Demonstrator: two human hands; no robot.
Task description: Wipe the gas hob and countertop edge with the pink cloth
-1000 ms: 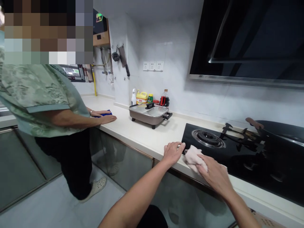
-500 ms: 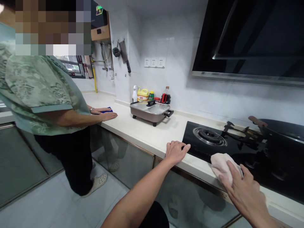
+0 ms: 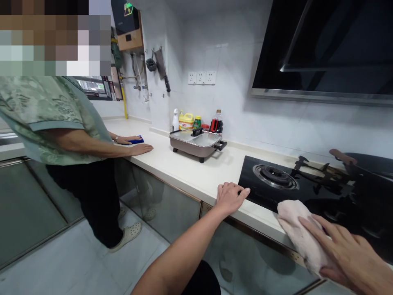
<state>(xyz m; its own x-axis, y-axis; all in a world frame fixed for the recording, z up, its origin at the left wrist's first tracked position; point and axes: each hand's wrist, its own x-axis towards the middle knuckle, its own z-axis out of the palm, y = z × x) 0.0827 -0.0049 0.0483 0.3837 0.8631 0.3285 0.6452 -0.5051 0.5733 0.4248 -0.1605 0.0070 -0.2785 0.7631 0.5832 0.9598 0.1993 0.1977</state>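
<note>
My left hand [image 3: 230, 198] rests on the front edge of the white countertop [image 3: 172, 168], thumb stretched toward the corner of the black glass gas hob [image 3: 264, 198]. Nothing is in it, and its fingers are apart from the thumb. A bunched white cloth [image 3: 302, 229] lies under my right hand [image 3: 353, 250], whose fingers press over it at the hob's front edge. Part of the cloth hangs over the counter's edge. The near burner [image 3: 275, 177] has no pan support on it.
A lidded electric pan [image 3: 196, 145] stands left of the hob, with bottles [image 3: 186, 121] behind it. A wok [image 3: 368, 168] is at the far right, under the range hood [image 3: 322, 49]. At left, a person [image 3: 61, 110] rests both hands on the counter, one on a blue cloth [image 3: 136, 140].
My right hand has slid right and toward me along the hob edge, and more of the white cloth shows. My left hand stays in place on the counter.
</note>
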